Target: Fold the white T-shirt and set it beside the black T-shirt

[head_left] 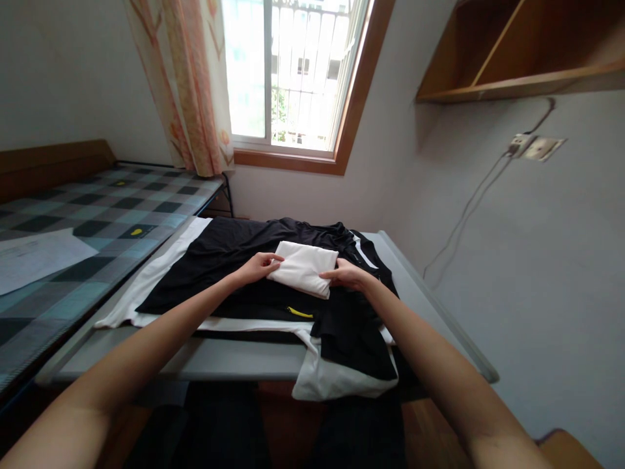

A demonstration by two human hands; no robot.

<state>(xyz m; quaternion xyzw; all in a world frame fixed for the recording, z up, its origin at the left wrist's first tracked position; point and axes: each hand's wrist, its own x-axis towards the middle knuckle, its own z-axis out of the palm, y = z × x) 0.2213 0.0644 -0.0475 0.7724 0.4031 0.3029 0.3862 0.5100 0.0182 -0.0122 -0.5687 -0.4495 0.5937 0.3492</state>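
A small folded white cloth lies on top of a spread-out black garment on a grey table. My left hand rests at the cloth's left edge, its fingers pinching the near-left corner. At the near-right corner my right hand grips the cloth the same way. Both forearms reach in from the bottom of the view. Under the black garment lie white garments, and a black-and-white piece hangs over the table's front edge.
A bed with a checked teal and black mattress and a sheet of paper stands to the left. Behind the table are a window and curtain. On the right wall hang a wooden shelf and a socket with cable.
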